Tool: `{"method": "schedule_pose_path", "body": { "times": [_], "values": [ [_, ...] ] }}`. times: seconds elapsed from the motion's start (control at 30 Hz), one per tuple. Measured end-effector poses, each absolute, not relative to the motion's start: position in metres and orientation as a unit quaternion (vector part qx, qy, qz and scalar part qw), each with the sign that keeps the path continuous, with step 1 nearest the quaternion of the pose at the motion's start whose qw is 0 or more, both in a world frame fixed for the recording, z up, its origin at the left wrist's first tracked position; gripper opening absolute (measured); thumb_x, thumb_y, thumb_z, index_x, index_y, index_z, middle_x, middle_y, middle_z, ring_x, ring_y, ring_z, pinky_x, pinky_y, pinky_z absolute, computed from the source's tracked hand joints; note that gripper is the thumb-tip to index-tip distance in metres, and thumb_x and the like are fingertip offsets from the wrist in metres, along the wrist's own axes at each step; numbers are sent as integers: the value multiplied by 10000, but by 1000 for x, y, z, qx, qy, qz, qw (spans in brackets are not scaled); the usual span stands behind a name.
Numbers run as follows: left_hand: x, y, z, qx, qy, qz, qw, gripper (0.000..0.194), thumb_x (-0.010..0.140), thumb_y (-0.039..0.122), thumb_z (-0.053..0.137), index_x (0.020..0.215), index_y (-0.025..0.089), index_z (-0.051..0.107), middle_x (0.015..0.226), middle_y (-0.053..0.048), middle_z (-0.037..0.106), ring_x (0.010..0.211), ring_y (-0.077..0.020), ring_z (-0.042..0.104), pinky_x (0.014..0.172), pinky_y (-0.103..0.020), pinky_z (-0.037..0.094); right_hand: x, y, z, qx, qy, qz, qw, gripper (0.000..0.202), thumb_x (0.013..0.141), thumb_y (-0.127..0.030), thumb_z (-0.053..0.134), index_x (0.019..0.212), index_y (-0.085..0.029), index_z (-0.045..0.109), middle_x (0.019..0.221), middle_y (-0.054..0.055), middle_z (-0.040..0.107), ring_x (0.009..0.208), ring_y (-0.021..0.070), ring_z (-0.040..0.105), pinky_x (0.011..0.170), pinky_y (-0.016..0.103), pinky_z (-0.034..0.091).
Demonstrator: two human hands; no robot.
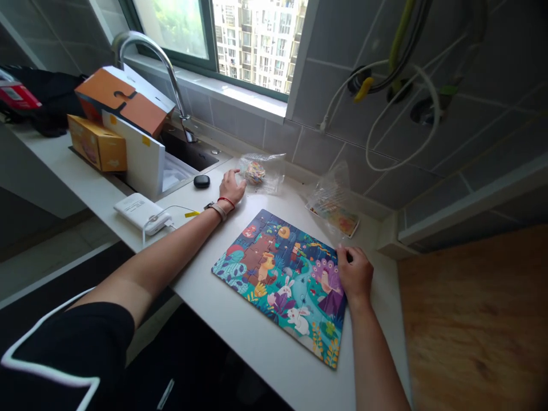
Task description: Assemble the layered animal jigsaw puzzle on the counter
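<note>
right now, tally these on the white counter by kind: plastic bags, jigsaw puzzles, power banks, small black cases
bags: 2 (clear plastic bag with small colourful bits, clear crinkled bag on the right)
puzzles: 1 (colourful rectangular animal jigsaw)
power banks: 1 (white plastic power bank)
cases: 1 (small black rounded case)
total: 5

Lower ends of the hanging hoses (402,43) visible, upper ends beyond the frame.
</note>
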State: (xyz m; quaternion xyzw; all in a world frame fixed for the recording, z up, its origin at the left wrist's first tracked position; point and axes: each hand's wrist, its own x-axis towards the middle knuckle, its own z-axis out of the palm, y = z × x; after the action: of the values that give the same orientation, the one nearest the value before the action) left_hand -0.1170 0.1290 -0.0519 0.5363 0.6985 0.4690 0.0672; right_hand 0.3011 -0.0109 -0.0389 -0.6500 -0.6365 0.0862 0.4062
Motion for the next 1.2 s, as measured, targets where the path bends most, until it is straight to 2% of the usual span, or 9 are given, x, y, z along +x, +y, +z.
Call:
{"method": "schedule_pose_path", "body": {
  "times": [0.13, 0.37, 0.53, 0.7, 0.93, 1.2],
  "values": [
    [-111, 126, -57, 571, 668, 470, 90, 422, 859, 236, 661, 1279, 202, 632, 1325, -138, 676, 1316, -335, 602, 1189, -513, 464, 300, -13, -34, -660, -626, 113, 398, 569, 911, -697, 531, 728, -199, 734, 822, 118, 752, 807, 275, 698, 786, 367, 485],
    [-106, 119, -58, 597, 634, 481, 105, 455, 847, 219, 680, 1299, 177, 645, 1319, -144, 677, 1264, -320, 636, 1162, -494, 500, 302, -14, -30, -684, -602, 131, 389, 644, 851, -797, 587, 780, -187, 781, 871, 124, 770, 878, 314, 721, 842, 393, 515],
    [-111, 116, -58, 598, 625, 489, 112, 362, 843, 164, 659, 1202, 193, 691, 1294, -123, 688, 1271, -295, 631, 1174, -467, 495, 305, -17, -31, -691, -601, 136, 378, 632, 857, -779, 605, 803, -179, 796, 892, 127, 776, 901, 315, 717, 855, 397, 523],
    [-111, 114, -57, 603, 621, 486, 121, 380, 827, 135, 663, 1201, 196, 702, 1289, -110, 686, 1286, -282, 622, 1192, -438, 480, 311, -18, -37, -686, -605, 134, 381, 593, 877, -745, 629, 833, -178, 798, 906, 117, 777, 911, 305, 716, 888, 400, 519],
    [-110, 115, -55, 587, 610, 511, 152, 324, 823, 118, 658, 1133, 181, 729, 1261, -113, 676, 1279, -304, 607, 1191, -448, 459, 307, -19, -34, -677, -617, 124, 380, 600, 893, -751, 619, 812, -183, 792, 877, 127, 776, 887, 315, 717, 878, 421, 531],
    [-111, 119, -63, 569, 614, 526, 150, 398, 780, 29, 621, 1129, 190, 725, 1228, -88, 681, 1242, -300, 598, 1186, -438, 441, 304, -21, -32, -670, -621, 122, 389, 522, 921, -659, 625, 797, -177, 781, 855, 122, 768, 863, 296, 711, 868, 410, 528]
  ]
}}
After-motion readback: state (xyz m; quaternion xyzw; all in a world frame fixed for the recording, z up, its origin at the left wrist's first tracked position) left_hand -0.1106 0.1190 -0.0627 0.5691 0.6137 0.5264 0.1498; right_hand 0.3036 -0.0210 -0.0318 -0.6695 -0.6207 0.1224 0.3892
